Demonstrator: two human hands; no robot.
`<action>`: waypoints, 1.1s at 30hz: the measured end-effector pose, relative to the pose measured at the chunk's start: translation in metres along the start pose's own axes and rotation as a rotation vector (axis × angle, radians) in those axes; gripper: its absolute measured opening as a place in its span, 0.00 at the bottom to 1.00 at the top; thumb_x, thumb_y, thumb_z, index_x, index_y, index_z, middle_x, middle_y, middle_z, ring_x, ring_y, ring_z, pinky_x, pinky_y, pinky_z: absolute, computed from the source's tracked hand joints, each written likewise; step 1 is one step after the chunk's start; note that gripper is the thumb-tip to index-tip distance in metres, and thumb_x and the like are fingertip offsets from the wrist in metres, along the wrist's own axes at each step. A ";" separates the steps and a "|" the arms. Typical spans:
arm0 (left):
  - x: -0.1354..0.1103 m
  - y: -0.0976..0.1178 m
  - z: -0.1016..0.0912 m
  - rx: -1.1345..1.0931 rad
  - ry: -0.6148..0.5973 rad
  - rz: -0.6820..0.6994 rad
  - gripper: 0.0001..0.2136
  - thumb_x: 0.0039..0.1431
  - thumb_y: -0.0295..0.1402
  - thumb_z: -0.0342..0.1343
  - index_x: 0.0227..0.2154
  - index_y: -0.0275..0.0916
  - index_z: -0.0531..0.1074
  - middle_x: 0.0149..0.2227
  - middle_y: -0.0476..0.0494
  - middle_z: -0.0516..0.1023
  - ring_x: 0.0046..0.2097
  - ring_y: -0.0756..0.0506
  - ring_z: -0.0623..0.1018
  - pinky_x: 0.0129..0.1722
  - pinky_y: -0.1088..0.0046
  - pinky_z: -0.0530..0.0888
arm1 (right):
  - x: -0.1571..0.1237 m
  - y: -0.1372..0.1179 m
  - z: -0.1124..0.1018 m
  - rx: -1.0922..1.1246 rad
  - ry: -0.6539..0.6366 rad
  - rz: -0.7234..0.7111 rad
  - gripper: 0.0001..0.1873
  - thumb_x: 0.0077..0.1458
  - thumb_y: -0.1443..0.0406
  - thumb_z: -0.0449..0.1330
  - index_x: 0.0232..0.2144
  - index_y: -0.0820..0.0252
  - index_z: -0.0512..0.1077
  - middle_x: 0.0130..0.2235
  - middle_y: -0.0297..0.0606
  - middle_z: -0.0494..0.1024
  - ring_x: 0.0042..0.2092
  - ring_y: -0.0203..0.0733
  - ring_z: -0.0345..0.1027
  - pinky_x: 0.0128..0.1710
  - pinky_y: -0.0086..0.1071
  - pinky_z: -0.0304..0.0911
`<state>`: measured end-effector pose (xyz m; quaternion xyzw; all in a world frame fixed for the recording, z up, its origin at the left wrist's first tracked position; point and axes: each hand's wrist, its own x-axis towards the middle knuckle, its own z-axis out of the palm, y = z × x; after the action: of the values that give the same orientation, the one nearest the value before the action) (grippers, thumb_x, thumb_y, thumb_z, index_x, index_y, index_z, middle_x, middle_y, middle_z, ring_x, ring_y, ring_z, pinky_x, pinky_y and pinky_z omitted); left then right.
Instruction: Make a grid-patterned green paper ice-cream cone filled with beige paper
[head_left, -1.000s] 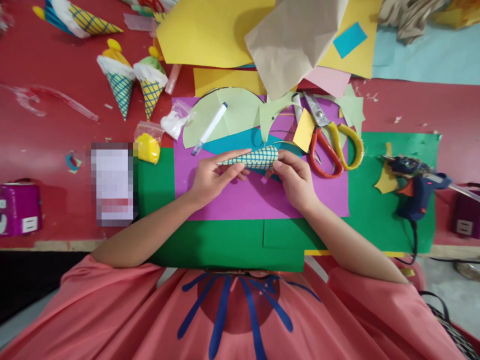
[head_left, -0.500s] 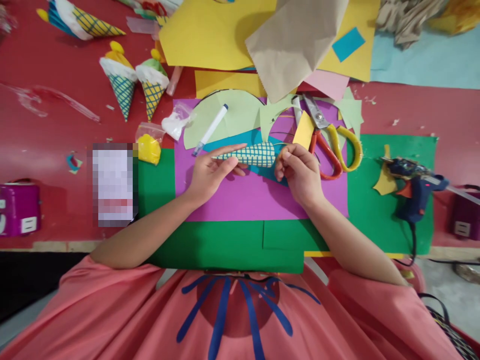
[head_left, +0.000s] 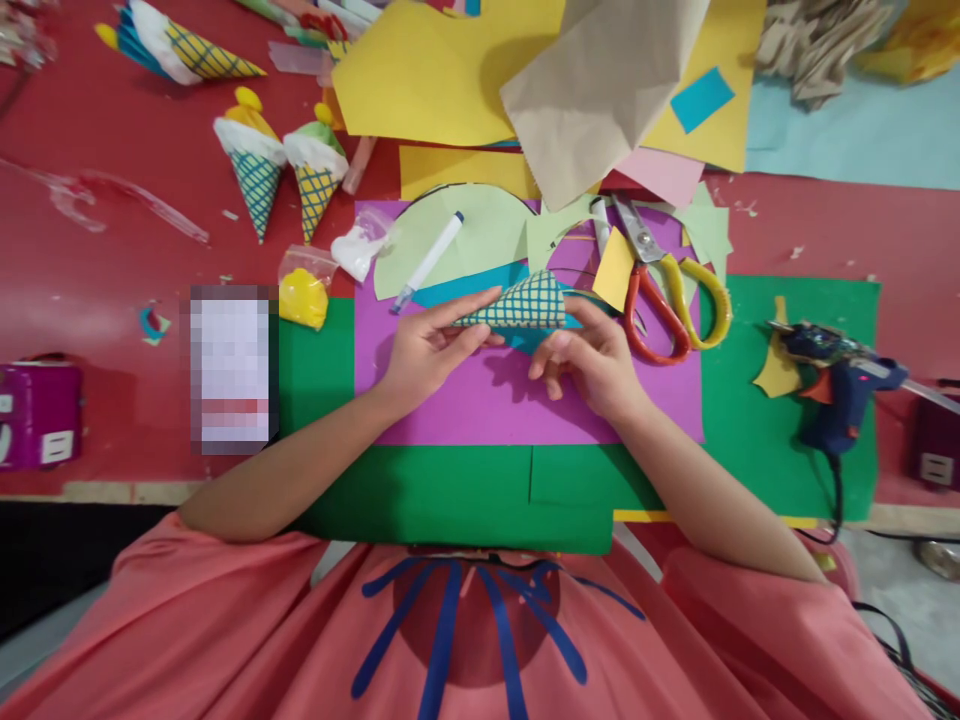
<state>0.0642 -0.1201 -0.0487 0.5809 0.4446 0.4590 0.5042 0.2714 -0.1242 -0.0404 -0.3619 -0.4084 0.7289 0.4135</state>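
A pale green paper cone (head_left: 521, 304) with a dark blue grid drawn on it lies sideways in my left hand (head_left: 427, 355), its tip pinched between thumb and fingers. My right hand (head_left: 592, 362) is at the cone's wide end, fingers apart and partly curled; the index finger reaches close to the rim, and I cannot tell whether it touches. Under both hands lies a purple sheet (head_left: 450, 412) with blue paper on it. Just beyond my right hand rest scissors (head_left: 660, 285) with one red and one yellow handle. A marker (head_left: 427, 262) lies past my left hand.
Finished paper ice-cream cones (head_left: 255, 165) stand out at the upper left. A bag of yellow material (head_left: 303, 296) lies near a blurred rectangular device (head_left: 234, 370). On the right is a blue glue gun (head_left: 840, 390) with a lit red light. Yellow sheets (head_left: 442, 70) and brown paper (head_left: 600, 100) lie at the back.
The cone has turned in my left hand and its wide end has tipped upward. My right hand has loosened from a pinch to spread fingers. The whole view has shifted slightly.
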 end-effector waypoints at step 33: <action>-0.002 0.004 0.001 0.228 -0.112 0.041 0.14 0.59 0.43 0.58 0.45 0.43 0.78 0.46 0.46 0.82 0.46 0.46 0.81 0.46 0.73 0.78 | -0.002 -0.005 0.005 -0.010 -0.213 0.293 0.19 0.58 0.54 0.60 0.33 0.68 0.77 0.26 0.42 0.82 0.18 0.35 0.72 0.20 0.25 0.68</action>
<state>0.0649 -0.1228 -0.0447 0.6680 0.4530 0.3826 0.4496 0.2691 -0.1259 -0.0334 -0.3405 -0.3962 0.8136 0.2554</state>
